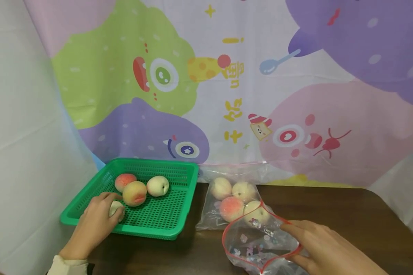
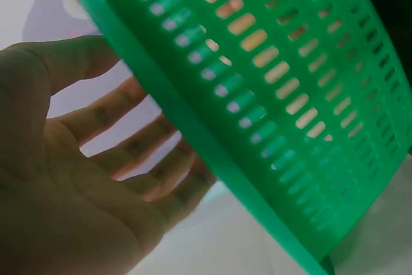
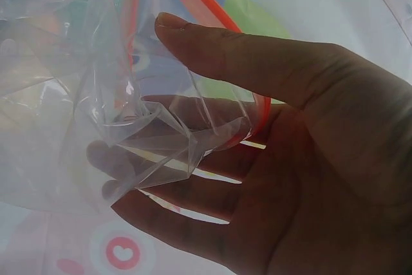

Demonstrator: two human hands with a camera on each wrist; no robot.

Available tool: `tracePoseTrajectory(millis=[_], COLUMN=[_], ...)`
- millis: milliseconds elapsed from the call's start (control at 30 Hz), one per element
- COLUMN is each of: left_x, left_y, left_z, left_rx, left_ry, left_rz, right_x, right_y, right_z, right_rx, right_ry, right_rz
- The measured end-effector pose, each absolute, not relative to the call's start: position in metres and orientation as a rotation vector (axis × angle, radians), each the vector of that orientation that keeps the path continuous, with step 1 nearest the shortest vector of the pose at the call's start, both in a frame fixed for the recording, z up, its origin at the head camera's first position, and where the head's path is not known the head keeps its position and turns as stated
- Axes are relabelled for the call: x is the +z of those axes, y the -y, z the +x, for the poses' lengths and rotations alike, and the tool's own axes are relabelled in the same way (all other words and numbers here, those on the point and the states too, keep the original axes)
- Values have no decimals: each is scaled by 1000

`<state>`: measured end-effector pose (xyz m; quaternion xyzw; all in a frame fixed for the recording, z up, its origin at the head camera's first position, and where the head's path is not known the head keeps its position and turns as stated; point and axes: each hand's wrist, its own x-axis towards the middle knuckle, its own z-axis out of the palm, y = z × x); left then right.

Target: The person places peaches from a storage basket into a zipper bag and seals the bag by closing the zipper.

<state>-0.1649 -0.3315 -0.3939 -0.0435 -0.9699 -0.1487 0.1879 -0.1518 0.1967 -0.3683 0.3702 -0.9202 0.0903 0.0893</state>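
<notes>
In the head view my left hand (image 1: 98,219) reaches over the near-left rim of a green plastic basket (image 1: 158,230), its fingers and thumb curled round a pale peach (image 1: 115,208). That peach is mostly covered by the hand; in the left wrist view the fingers bend over the basket rim. Beside it lie a yellow-red peach (image 1: 134,194), a red peach (image 1: 125,182) and a whitish peach (image 1: 158,186). My right hand (image 1: 325,244) holds a clear zip bag (image 1: 258,248) by its red-edged mouth, which gapes wide. Small cartoon prints mark the bag.
Behind the held bag, a second clear bag (image 1: 206,214) with several peaches inside stands on the brown wooden table (image 1: 316,204). A cartoon-printed cloth (image 1: 247,95) hangs at the back. White sheeting (image 1: 21,152) closes the left side.
</notes>
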Motion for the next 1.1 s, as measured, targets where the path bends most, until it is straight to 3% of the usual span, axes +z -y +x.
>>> tracePoseTrajectory(millis=[833,1100], left_x=[-405,-406], left_y=[376,376], left_z=[-208,-207], left_rx=[-537,-639], left_ry=[3183,3156], left_rz=[241,177], right_x=[-368,-370], right_y=[-197,-196], right_z=[-155,-156], right_rx=[273,255], right_ry=[2809,2748], right_rz=[1145,1162])
